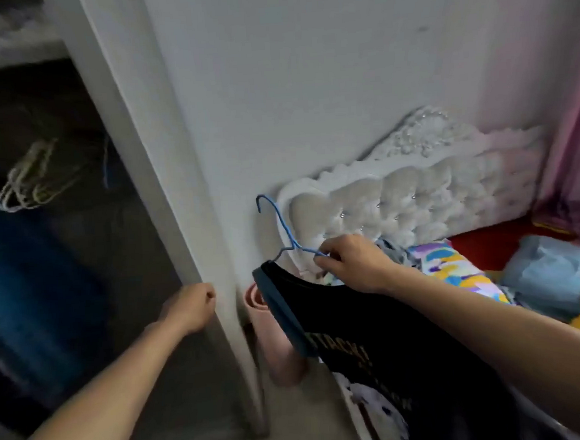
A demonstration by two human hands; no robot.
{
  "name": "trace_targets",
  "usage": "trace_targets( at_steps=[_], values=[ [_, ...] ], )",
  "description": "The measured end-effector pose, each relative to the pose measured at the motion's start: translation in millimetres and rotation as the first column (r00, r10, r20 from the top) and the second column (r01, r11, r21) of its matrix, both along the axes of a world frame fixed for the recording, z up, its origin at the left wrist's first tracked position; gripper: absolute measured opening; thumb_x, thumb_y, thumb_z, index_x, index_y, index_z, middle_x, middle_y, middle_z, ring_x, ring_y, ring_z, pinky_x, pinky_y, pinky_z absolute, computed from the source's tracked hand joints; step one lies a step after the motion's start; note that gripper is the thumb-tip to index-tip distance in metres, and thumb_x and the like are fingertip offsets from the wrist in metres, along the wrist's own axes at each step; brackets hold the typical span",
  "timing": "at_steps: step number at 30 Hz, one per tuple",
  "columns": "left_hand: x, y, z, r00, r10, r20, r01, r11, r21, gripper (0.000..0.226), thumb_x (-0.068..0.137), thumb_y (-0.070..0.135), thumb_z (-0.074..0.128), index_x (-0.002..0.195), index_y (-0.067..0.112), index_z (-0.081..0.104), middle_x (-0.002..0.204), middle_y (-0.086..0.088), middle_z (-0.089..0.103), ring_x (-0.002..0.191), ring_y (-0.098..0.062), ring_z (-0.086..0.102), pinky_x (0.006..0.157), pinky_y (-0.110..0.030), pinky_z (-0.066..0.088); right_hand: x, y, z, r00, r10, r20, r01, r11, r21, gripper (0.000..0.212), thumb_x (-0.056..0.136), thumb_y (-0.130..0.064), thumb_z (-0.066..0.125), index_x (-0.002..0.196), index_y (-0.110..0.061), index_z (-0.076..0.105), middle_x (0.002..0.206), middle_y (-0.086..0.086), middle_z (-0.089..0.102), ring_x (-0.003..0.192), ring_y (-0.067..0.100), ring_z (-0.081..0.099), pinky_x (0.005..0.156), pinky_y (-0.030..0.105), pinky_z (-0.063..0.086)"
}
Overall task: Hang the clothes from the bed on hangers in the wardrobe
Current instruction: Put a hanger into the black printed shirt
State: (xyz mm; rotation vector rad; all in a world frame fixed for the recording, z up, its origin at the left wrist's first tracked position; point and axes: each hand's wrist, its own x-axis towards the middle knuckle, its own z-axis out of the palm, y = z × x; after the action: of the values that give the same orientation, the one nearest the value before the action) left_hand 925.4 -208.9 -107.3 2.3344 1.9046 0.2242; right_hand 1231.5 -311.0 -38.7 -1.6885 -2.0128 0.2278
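A black T-shirt (375, 337) with gold lettering and a blue collar hangs on a blue wire hanger (280, 222). My right hand (353, 263) grips that hanger by its shoulder wire, over the bed's near edge. My left hand (190, 307) grips the edge of the white wardrobe door (162, 180). Inside the dark wardrobe hang several pale empty hangers (26, 181) and one blue hanger (106, 170). More clothes, colourful printed (457, 270) and light blue (542, 271), lie on the bed at the right.
A white tufted headboard (417, 193) stands against the white wall. A pink rolled mat (272, 331) leans between wardrobe and bed. A pink curtain (572, 148) hangs at the far right. A blue garment (15, 290) fills the wardrobe's lower left.
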Motion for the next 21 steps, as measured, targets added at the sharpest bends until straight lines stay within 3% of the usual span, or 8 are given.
trace_targets(
  at_steps=[3, 8, 13, 18, 21],
  values=[
    [-68.4, -10.8, 9.9, 0.997, 0.082, 0.009, -0.082, 0.997, 0.011, 0.014, 0.094, 0.031, 0.049, 0.089, 0.029, 0.062, 0.095, 0.004, 0.065, 0.084, -0.017, 0.061, 0.075, -0.035, 0.053, -61.6, 19.3, 11.3, 0.994, 0.081, -0.067, -0.081, 0.997, 0.009, 0.023, 0.092, -0.034, 0.057, 0.071, -0.027, 0.058, 0.057, -0.005, 0.053, 0.062, 0.018, 0.051, 0.058, 0.032, 0.037],
    [-180.7, -12.5, 9.9, 0.982, 0.187, -0.019, -0.186, 0.982, 0.023, 0.015, 0.095, 0.030, 0.046, 0.091, 0.031, 0.060, 0.098, 0.005, 0.065, 0.089, -0.018, 0.060, 0.074, -0.033, 0.051, -165.3, 63.3, 22.5, 0.962, 0.171, -0.214, -0.181, 0.983, -0.030, 0.021, 0.092, -0.028, 0.060, 0.074, -0.017, 0.064, 0.051, -0.004, 0.044, 0.048, 0.012, 0.038, 0.052, 0.029, 0.033],
    [-306.1, 2.3, 27.2, 0.955, 0.290, -0.060, -0.289, 0.957, 0.029, 0.015, 0.092, 0.028, 0.047, 0.095, 0.026, 0.062, 0.104, -0.002, 0.068, 0.098, -0.025, 0.063, 0.078, -0.034, 0.050, -279.6, 121.7, 16.1, 0.919, 0.223, -0.325, -0.243, 0.970, -0.021, 0.032, 0.091, -0.027, 0.063, 0.060, -0.020, 0.056, 0.050, -0.005, 0.046, 0.046, 0.010, 0.040, 0.053, 0.026, 0.035],
    [-408.1, 20.9, 41.6, 0.929, 0.363, -0.077, -0.362, 0.932, 0.026, 0.017, 0.094, 0.029, 0.046, 0.098, 0.024, 0.061, 0.102, 0.000, 0.066, 0.093, -0.023, 0.063, 0.075, -0.032, 0.049, -387.7, 166.9, 16.4, 0.892, 0.266, -0.364, -0.312, 0.947, -0.071, 0.025, 0.091, -0.029, 0.063, 0.077, -0.009, 0.069, 0.065, 0.001, 0.059, 0.062, 0.011, 0.050, 0.061, 0.028, 0.040],
    [-450.6, 32.9, 42.1, 0.923, 0.383, -0.038, -0.382, 0.924, 0.022, 0.016, 0.093, 0.028, 0.047, 0.096, 0.023, 0.062, 0.099, -0.002, 0.068, 0.091, -0.023, 0.064, 0.078, -0.036, 0.053, -441.4, 195.9, 22.2, 0.874, 0.251, -0.416, -0.326, 0.938, -0.120, 0.026, 0.090, -0.028, 0.064, 0.078, -0.006, 0.069, 0.066, 0.003, 0.058, 0.061, 0.010, 0.050, 0.060, 0.030, 0.040]
  ],
)
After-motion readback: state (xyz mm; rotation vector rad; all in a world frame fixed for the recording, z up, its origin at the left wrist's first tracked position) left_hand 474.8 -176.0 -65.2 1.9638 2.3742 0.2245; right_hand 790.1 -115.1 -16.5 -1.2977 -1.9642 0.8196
